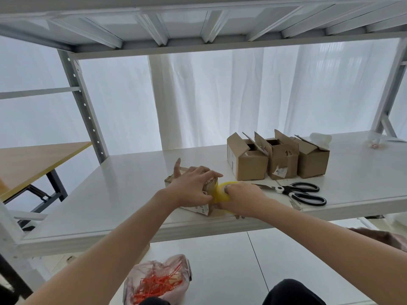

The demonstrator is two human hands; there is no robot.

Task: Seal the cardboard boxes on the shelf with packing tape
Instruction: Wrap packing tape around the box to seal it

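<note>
As hands (193,186) (242,199) press box (199,209) and grip tape (222,191), scissors (297,192) lie beside — boxes (248,166) behind.

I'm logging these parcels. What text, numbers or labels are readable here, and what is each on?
"13": handwritten on the middle open box.
Torn sticker lower on that box: unreadable.
Side label on the left open box: too blurred.
Printed label on the near box: too blurred.

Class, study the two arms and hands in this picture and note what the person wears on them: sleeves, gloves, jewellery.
The left hand and right hand are bare, without gloves. Both forearms are bare as far as the picture shows: no sleeves, watch or bracelet. No ring is visible.
</note>
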